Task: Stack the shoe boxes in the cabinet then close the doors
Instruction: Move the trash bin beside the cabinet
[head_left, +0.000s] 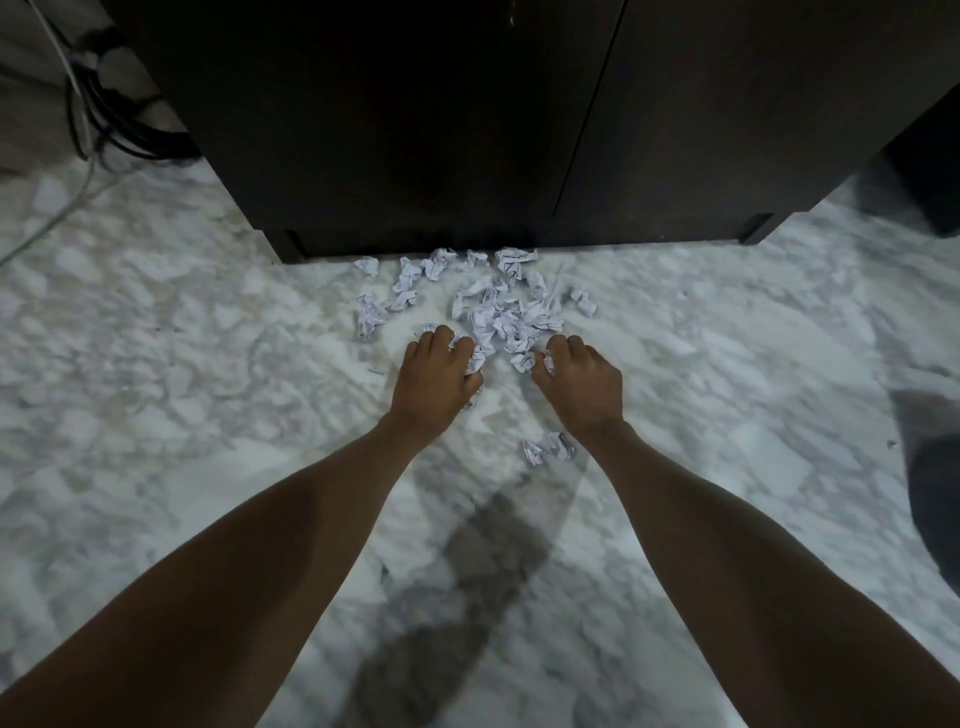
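A dark cabinet (415, 130) stands on the marble floor with both doors shut; the seam between them runs down at the right of centre. No shoe box is in view. Several crumpled paper balls (498, 312) lie scattered on the floor in front of the cabinet's base. My left hand (436, 374) reaches into the near edge of the pile, its fingers curled round crumpled paper. My right hand (582, 379) does the same beside it, gripping a paper ball under its fingers. One more paper ball (550, 448) lies between my wrists.
Black cables (104, 114) coil on the floor to the left of the cabinet, with a thin white wire trailing forward. A dark object (924, 171) stands at the right of the cabinet, and another dark shape (935, 493) at the right edge. The white-grey marble floor (208, 415) spreads all round.
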